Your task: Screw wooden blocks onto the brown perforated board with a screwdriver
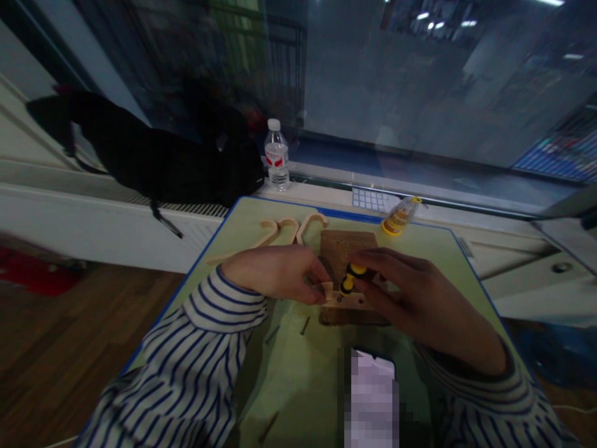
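My right hand (pixel 405 289) is closed on a short yellow-and-black screwdriver (pixel 348 280), tip pointing down at a screw hole in a pale wooden strip (pixel 349 301). The strip lies across a brown wooden board (pixel 345 249) on the table. My left hand (pixel 289 270) pinches the strip's left end, just left of the screwdriver. A dark hole shows in the strip to the right of the tip. Several hook-shaped pale wooden pieces (pixel 310 225) lie beyond my left hand. Loose screws (pixel 305 325) lie nearer to me, by my left sleeve.
A phone (pixel 373 398), partly blurred out, lies on the pale green table (pixel 298 367) before me. A clear plastic container with a yellow base (pixel 400 216) stands at the far right. Behind, a water bottle (pixel 277 158) and black bag (pixel 186 155) rest along the window ledge.
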Motion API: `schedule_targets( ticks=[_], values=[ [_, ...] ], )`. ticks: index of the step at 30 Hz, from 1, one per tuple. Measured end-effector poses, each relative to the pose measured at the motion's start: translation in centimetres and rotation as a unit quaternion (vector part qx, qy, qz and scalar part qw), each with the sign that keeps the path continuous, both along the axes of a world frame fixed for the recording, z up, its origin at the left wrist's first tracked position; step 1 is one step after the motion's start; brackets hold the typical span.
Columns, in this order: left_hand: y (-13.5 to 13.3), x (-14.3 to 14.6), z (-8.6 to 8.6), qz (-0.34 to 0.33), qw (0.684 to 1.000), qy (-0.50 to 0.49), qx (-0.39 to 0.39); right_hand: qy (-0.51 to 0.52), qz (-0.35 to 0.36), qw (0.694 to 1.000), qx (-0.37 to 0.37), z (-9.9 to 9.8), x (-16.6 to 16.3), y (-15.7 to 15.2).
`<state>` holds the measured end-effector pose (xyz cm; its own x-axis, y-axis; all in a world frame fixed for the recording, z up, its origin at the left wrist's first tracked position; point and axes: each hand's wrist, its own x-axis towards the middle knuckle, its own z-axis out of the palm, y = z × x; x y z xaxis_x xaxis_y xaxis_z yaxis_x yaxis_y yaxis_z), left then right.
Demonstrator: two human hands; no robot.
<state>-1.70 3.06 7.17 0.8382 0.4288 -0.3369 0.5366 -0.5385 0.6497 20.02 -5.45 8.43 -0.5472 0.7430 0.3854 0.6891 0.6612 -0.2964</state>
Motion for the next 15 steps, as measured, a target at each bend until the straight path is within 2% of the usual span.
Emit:
schedule_targets(
  ticks=[15],
  values=[
    [-0.04,0.07,0.39,-0.008,1.000,0.002,-0.023,0.012,0.001,1.000,-0.004,0.07,-0.15,0.09]
  ],
)
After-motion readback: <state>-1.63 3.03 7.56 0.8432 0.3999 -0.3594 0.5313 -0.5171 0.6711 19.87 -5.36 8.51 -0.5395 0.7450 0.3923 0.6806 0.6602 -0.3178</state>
